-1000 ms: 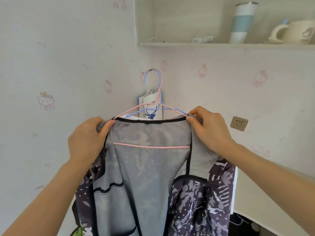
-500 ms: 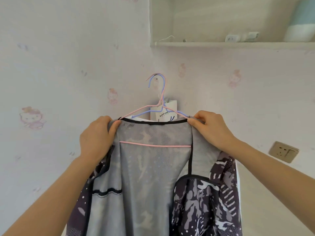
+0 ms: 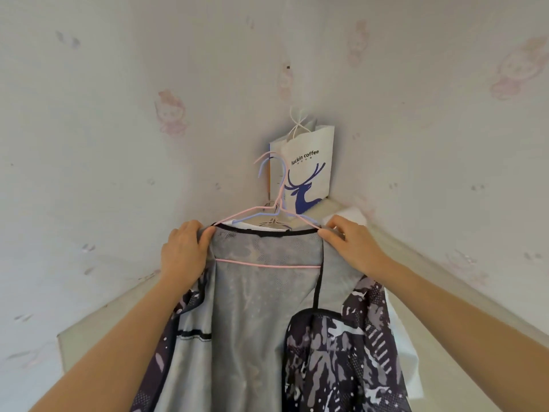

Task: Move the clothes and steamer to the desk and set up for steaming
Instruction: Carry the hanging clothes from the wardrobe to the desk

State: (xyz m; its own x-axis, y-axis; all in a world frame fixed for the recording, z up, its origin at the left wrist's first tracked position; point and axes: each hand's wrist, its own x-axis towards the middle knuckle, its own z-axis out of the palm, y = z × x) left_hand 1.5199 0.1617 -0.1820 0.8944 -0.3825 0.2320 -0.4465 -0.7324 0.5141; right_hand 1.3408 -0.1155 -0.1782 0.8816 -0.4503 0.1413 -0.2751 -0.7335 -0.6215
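The pale worktop (image 3: 89, 337) spreads beyond and below both hands and runs into the wall corner straight ahead of them. In my judgement, setting the load down means carrying it forward and lowering it.

One patterned jacket (image 3: 261, 307) with a grey mesh lining hangs between the hands. Its long axis drops straight down from them toward the person, and its shoulders span the gap from one hand to the other. One white garment (image 3: 401, 346) shows behind it, peeking out below the right hand and at the collar.

One paper bag (image 3: 309, 171) with a blue deer print sits in the corner beyond the hands.

The left hand (image 3: 182, 251) curls its fingers over the jacket's left shoulder. The right hand (image 3: 353, 248) pinches the right shoulder at the hanger's end. Both sit level and equally near, so neither leads.

The pink hanger (image 3: 267, 265) lies crosswise between the hands. A blue hanger (image 3: 261, 171) hooks up just beside it. A third pale wire may sit beneath them, but I cannot tell.

No steamer is in view.
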